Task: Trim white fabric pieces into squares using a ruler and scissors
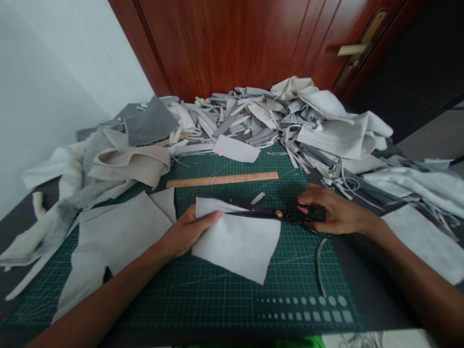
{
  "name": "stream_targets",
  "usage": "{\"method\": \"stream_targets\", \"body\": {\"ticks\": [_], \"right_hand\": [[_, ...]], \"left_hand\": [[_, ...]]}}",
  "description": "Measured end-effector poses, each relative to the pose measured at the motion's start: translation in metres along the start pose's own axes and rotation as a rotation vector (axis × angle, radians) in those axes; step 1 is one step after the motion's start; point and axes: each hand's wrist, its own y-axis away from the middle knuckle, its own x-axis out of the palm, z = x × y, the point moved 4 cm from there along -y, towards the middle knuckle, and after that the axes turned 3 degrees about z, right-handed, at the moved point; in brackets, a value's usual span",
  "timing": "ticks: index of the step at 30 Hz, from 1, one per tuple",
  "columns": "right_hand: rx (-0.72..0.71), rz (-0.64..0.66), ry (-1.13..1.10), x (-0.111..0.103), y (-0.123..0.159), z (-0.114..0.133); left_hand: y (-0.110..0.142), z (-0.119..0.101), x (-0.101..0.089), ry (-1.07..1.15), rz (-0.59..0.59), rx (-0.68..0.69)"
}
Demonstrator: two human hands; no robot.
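My left hand (188, 231) grips the left edge of a white fabric piece (239, 244) that lies on the green cutting mat (203, 295), thumb on top. My right hand (331, 211) is closed through the handles of black scissors (270, 212). The blades point left across the top part of the fabric piece. A thin cut strip (319, 266) lies on the mat below the scissor handles. A small white offcut (258, 197) rests just above the blades.
A wooden ruler (222, 180) lies across the mat behind the fabric. Larger pale fabric pieces (116, 237) cover the mat's left side. A heap of grey and white scraps (275, 116) is piled at the back against a brown door (232, 43).
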Motion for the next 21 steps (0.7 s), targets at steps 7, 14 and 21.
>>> {"method": "stream_targets", "body": {"ticks": [7, 14, 21], "right_hand": [[0.000, 0.025, 0.004, 0.0015, -0.0007, -0.0011], [0.008, 0.017, 0.023, 0.0021, 0.0006, -0.0017], [-0.001, 0.006, 0.004, 0.0018, -0.0012, -0.0007]], "left_hand": [[-0.0002, -0.0004, 0.0011, 0.001, -0.042, -0.034], [-0.0002, -0.0001, 0.0007, 0.031, -0.045, -0.043], [0.0000, 0.0017, -0.0012, 0.051, -0.028, -0.034]]}}
